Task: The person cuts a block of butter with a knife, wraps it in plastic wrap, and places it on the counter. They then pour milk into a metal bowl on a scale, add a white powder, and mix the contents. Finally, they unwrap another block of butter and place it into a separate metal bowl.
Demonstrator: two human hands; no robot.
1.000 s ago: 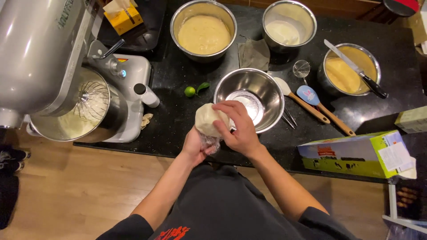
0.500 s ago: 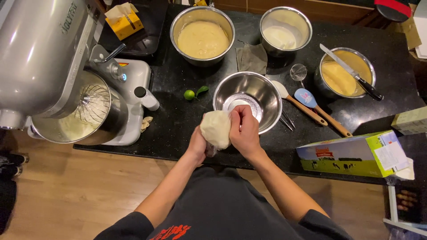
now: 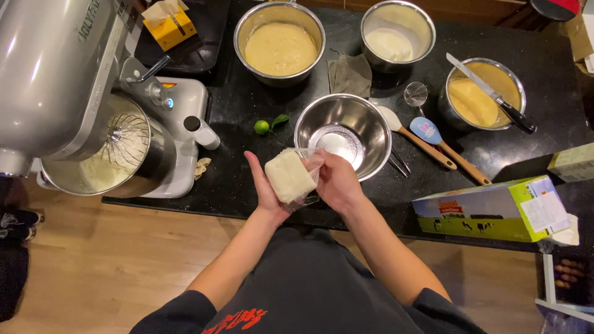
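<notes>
The left hand [image 3: 267,188] is mostly hidden behind the pale block [image 3: 289,177] it holds; only the thumb and wrist show. The right hand's fingers [image 3: 314,162] are partly lost under a clear wrapper [image 3: 307,158] too faint to trace. The stand mixer [image 3: 74,93] at the table's left edge is cut off by the picture's top and left. The whisk [image 3: 127,139] sinks into the mixer bowl [image 3: 133,158], its tip unseen. At the table's right edge, a box [image 3: 572,162] is cut off.
</notes>
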